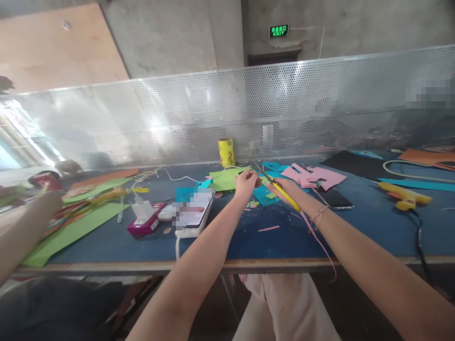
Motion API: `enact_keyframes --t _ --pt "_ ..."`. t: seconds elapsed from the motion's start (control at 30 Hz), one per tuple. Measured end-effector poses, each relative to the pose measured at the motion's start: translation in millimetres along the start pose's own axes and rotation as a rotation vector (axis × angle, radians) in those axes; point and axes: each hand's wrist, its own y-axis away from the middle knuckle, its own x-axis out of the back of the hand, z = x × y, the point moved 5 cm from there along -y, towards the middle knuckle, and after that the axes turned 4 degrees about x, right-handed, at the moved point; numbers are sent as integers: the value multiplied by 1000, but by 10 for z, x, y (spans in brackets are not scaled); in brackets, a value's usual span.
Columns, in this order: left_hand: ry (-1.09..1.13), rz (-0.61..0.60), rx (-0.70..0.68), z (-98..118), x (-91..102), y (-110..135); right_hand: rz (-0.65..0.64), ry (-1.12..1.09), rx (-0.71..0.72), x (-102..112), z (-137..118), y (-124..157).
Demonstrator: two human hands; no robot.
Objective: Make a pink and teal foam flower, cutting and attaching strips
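Note:
My right hand [279, 187] is closed on a pair of scissors with yellow handles [287, 195]; the dark blades point up and to the left, away from me. A thin pink paper strip [314, 233] hangs from beside the handles over the table's front edge. Close to the blades, my left hand [248, 181] is pinched, and what its fingertips hold is too small to make out. Around both hands lie a green sheet [227, 180], blue paper pieces [265, 195] and cut pink paper [322, 177]. Small scraps [253, 204] are scattered below them.
A phone leans on a white device [192, 232] left of my arm, near a purple power strip [146, 222]. To the right are a dark phone [334, 198] and a yellow glue gun [405, 195] with its cord. A yellow can-shaped roll [226, 152] stands behind. Another person's arm [30, 232] reaches in at left.

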Motion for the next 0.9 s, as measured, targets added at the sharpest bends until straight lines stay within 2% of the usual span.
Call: enact_keyframes --t 0.23,0.37,0.5,0.6,0.73,0.9 --pt "-50 94 -16 -15 65 -40 -72 -103 55 28 -116 31" --pt "-3 102 -7 -35 70 -55 -143 -220 142 52 -230 63" --pt "29 88 10 -62 56 -71 -159 -327 169 89 -303 88" --pt "36 75 37 -81 46 -78 -42 -439 86 129 -264 62" --pt "47 30 49 -81 14 -54 134 -509 -114 146 -81 -1" --pt "-19 -116 67 -90 -95 16 167 -566 -314 87 168 -45"
